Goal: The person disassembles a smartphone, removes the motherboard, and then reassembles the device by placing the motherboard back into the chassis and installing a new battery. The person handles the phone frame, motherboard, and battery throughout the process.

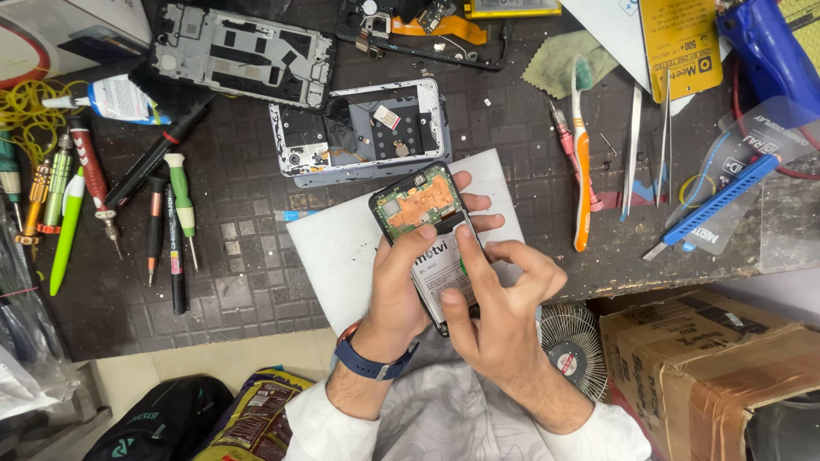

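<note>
Opened phone [424, 213]: lying over white sheet [342, 248], gripped from below by left hand [400, 286], fingers [478, 203] wrapping far edge. Right hand [504, 307]: fingers curled, index pressing phone's battery. Beyond phone: two bare frames [359, 128]. Left of phone: screwdrivers [162, 222].

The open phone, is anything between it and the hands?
No. The left hand holds the open phone from below, and the right hand presses a finger straight onto its white battery. Nothing visible sits between.
</note>
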